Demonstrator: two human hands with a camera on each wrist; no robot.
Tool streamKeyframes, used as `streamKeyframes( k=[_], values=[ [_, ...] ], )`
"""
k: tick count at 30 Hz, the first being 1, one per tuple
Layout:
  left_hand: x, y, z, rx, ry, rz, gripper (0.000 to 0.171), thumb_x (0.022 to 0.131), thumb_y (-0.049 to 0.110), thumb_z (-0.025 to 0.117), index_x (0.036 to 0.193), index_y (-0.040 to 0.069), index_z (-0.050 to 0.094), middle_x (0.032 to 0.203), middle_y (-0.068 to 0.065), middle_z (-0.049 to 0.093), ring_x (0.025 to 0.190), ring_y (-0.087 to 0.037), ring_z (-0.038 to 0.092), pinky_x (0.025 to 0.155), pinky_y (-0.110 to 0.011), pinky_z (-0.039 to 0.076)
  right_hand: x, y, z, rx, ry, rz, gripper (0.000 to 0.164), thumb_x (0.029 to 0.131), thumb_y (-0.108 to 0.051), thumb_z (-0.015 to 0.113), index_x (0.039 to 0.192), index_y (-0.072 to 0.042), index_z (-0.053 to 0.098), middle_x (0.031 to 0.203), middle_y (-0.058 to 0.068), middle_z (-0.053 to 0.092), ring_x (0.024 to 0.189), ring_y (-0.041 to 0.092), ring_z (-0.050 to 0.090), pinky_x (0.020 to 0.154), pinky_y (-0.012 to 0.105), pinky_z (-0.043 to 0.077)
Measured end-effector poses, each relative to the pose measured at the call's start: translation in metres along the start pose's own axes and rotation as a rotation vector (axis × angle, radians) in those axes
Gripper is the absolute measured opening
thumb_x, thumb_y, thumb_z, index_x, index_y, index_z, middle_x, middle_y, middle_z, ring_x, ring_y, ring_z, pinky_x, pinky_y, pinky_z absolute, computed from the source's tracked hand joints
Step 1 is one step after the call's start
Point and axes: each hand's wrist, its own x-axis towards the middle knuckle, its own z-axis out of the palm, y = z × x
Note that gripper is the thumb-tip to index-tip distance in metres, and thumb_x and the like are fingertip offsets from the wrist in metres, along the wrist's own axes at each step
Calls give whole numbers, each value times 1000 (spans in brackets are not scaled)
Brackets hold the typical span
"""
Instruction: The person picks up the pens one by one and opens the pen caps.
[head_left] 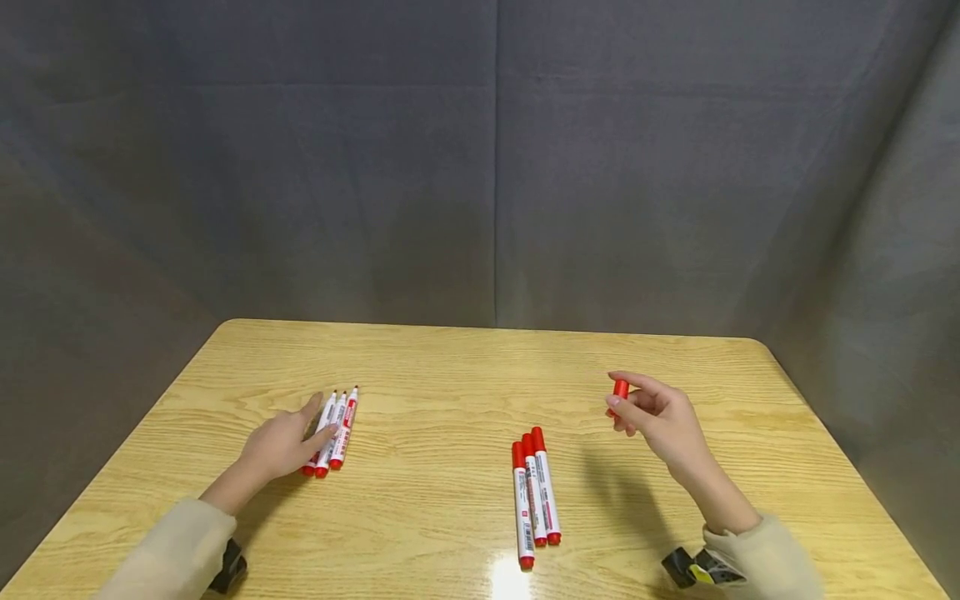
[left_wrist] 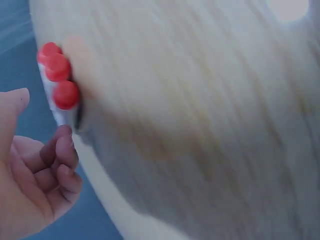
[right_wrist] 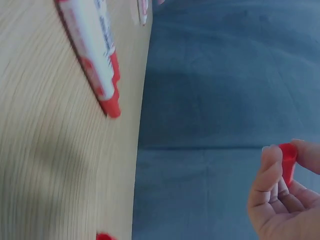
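On the left of the table lie three uncapped markers point(head_left: 344, 427) side by side, their dark tips pointing to the back and their red ends to the front. My left hand point(head_left: 277, 443) reaches over them, thumb across the barrels and index finger along the left side. In the left wrist view the red marker ends point(left_wrist: 66, 95) show beyond the thumb and the loosely bent fingers point(left_wrist: 64, 150). My right hand point(head_left: 663, 425), raised over the right side, pinches a red marker cap point(head_left: 621, 389) between thumb and fingertips; its hollow end shows in the right wrist view.
Three capped red markers point(head_left: 542, 492) lie side by side right of the table's middle. A small red thing point(right_wrist: 105, 236) shows at the right wrist view's lower edge. Grey curtains point(head_left: 360, 183) hang behind the wooden table point(head_left: 435, 375).
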Motion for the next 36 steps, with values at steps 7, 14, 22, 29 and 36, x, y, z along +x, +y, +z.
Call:
streamKeyframes(
  k=[7,14,22,29,36],
  values=[
    [-5,17,-8,-41,138,49,61,89,30,56,135,-6,38,41,7,30,38,-6,22,36,-22,19,4,9,-16,-126,14,7,39,86,-12,62,122,3,54,71,4,60,59,16,54,55,27,47],
    [-11,44,-18,-101,231,111,55,90,26,56,135,-2,40,46,9,36,38,-6,28,38,-23,23,11,18,-27,-210,-20,42,44,85,-12,64,125,1,53,84,13,61,64,16,58,58,27,49],
    [-14,59,-21,-122,290,188,53,88,23,58,134,0,43,46,13,36,40,-3,28,40,-21,25,18,34,-39,-245,-77,106,49,82,-6,65,127,4,49,99,23,58,72,18,63,63,30,51],
    [-18,66,-24,-149,306,206,53,88,22,59,135,1,42,45,12,34,39,-1,26,39,-20,25,20,43,-45,-253,-109,140,52,81,-5,65,128,7,47,103,26,56,73,16,61,64,33,52],
    [-21,74,-30,-215,326,273,52,88,18,59,135,1,42,50,14,36,40,2,30,40,-20,29,23,57,-51,-275,-122,183,52,81,-2,64,127,12,44,100,25,57,69,17,57,60,34,51]
  ],
)
